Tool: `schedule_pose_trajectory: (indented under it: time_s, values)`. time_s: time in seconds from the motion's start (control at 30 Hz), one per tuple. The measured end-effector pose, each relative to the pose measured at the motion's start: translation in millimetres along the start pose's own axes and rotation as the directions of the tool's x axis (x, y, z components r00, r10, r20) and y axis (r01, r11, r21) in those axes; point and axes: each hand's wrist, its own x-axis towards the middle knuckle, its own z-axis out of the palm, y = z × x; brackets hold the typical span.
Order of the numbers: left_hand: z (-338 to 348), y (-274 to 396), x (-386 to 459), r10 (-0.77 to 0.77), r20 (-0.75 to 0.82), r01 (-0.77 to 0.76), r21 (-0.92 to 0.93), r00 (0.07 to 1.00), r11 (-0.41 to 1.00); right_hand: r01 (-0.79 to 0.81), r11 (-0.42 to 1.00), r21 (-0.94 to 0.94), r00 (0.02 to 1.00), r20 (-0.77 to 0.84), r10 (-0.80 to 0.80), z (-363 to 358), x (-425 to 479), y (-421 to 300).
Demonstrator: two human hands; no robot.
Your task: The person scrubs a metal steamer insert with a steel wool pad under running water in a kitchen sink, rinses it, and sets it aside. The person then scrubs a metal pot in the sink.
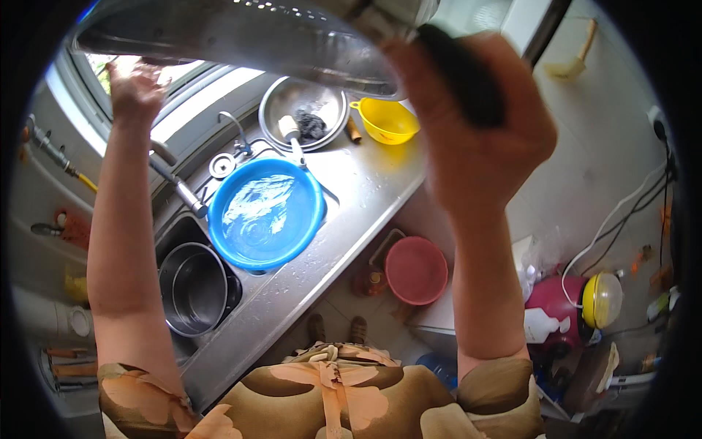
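Observation:
My right hand is closed around the black handle of a large metal pan or lid, raised high at the top of the view. My left hand is up by the window, under the left rim of the same metal piece; its fingertips are partly hidden, so I cannot tell whether they grip it. Below, a blue plastic basin of water sits over one sink bowl. A dark metal pot stands in the other. Behind the basin, a steel bowl holds a dark scourer and a white-headed brush.
A yellow strainer or bowl rests on the steel counter. The faucet reaches towards the basin. Lower down are a pink basin and a bottle with an orange tint. Cables hang at the right, above a maroon and yellow appliance.

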Motion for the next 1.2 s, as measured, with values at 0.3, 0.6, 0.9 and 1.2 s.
schedule_pose_trajectory:
  time_s: [0.3,0.6,0.9,1.2]
  values:
    - [-15.6,-1.2,13.7,-0.066,-0.127,0.036,-0.228,0.990,0.973,0.050,0.959,-0.277,0.986,0.168,-0.002,-35.2,-15.5,-13.1]
    - [-7.1,-0.8,8.1,-0.033,-0.096,0.010,-0.231,0.995,0.973,-0.076,0.997,-0.012,0.997,0.008,0.076,-61.5,-12.5,2.3]
    - [-21.7,-29.8,-62.9,-0.026,-0.009,0.023,-0.234,1.000,0.972,-0.075,0.996,-0.046,0.953,0.290,0.086,-74.9,-20.0,-39.4]
    - [3.1,-214.2,-171.2,-0.574,0.386,0.520,0.244,0.723,0.819,-0.369,0.822,-0.434,0.846,0.209,0.490,-212.6,33.0,-52.1]
